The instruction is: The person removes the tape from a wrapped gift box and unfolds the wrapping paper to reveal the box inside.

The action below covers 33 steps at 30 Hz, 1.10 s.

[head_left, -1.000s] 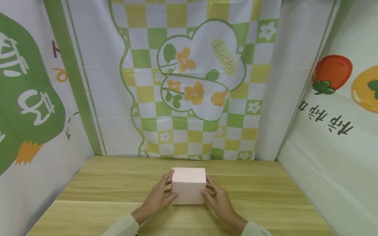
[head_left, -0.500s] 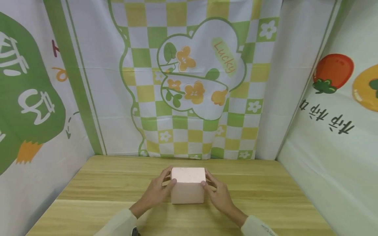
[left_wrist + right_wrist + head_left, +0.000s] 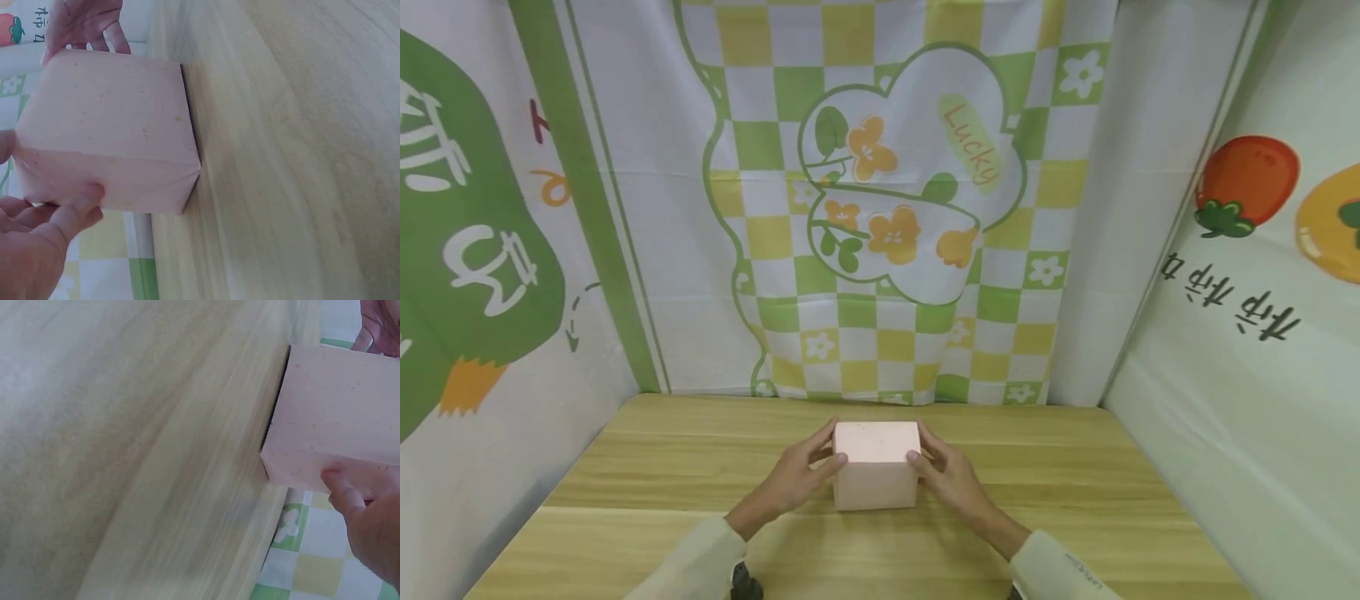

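A pale pink box (image 3: 876, 485) with small specks on its surface stands upright at the middle of the wooden table, between both hands. My left hand (image 3: 792, 477) holds its left side, thumb at the upper front edge and fingers reaching toward the back. On the opposite side my right hand (image 3: 957, 480) grips it in the same way. In the left wrist view the left thumb presses the side of the box (image 3: 112, 109), with a dark line along its base. The right wrist view has the right thumb on the other side of the box (image 3: 340, 406). Some fingertips are hidden behind it.
The light wooden table (image 3: 647, 483) extends around the box. A green and yellow checkered cloth (image 3: 895, 350) hangs behind its back edge. Printed white cloth walls (image 3: 1225, 400) stand on the left and right. Dark wrist gear (image 3: 745, 582) shows below the left sleeve.
Both thumbs have moved up from the front face to the upper front edge of the box. The box has shifted slightly upward in the head view, with both hands still on it.
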Tool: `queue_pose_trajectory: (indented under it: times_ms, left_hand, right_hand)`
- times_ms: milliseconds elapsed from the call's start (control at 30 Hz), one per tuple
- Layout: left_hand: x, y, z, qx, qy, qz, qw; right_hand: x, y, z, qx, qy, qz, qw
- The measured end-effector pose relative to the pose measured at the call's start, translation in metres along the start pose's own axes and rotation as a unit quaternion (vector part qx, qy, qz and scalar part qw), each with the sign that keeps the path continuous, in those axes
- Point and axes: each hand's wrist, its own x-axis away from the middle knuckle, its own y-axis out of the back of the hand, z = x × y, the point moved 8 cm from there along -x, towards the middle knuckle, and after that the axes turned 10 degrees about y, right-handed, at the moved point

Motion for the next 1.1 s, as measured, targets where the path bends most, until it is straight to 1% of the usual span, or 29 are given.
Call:
queue_pose_trajectory:
  times_ms: [133, 233, 367, 433, 500, 633, 800, 933, 1000, 1100]
  left_hand:
    - [-0.001, 0.0, 0.001, 0.017, -0.018, 0.003, 0.9997]
    - [0.0, 0.0, 0.002, 0.039, -0.032, 0.006, 0.9987]
    - [0.001, 0.0, 0.002, 0.072, -0.055, 0.012, 0.9958]
    - [0.002, -0.001, 0.001, 0.075, -0.068, 0.015, 0.9948]
    - [0.004, -0.003, 0.001, 0.067, -0.083, 0.019, 0.9941]
    - [0.006, -0.004, 0.0, 0.059, -0.098, 0.025, 0.9932]
    - [0.006, -0.005, 0.001, 0.057, -0.097, 0.025, 0.9933]
    - [0.005, -0.006, 0.003, 0.055, -0.089, 0.025, 0.9942]
    - [0.004, -0.007, 0.004, 0.055, -0.084, 0.033, 0.9944]
    - [0.004, -0.011, 0.006, 0.057, -0.073, 0.054, 0.9942]
  right_hand:
    - [0.001, 0.001, 0.001, -0.003, 0.016, 0.003, 0.9999]
    - [0.002, 0.003, 0.002, 0.004, 0.028, -0.004, 0.9996]
    - [0.004, 0.006, 0.002, 0.006, 0.033, -0.016, 0.9993]
    - [0.004, 0.007, 0.002, 0.007, 0.035, -0.02, 0.9992]
    - [0.005, 0.007, 0.002, 0.012, 0.037, -0.019, 0.999]
    - [0.006, 0.007, 0.002, 0.023, 0.049, -0.002, 0.9985]
    - [0.007, 0.006, 0.003, 0.027, 0.06, 0.016, 0.9977]
    - [0.007, 0.007, 0.0, 0.016, 0.05, 0.015, 0.9985]
    - [0.008, 0.007, -0.001, 0.006, 0.046, 0.021, 0.9987]
    - [0.009, 0.004, -0.002, 0.005, 0.048, 0.046, 0.9978]
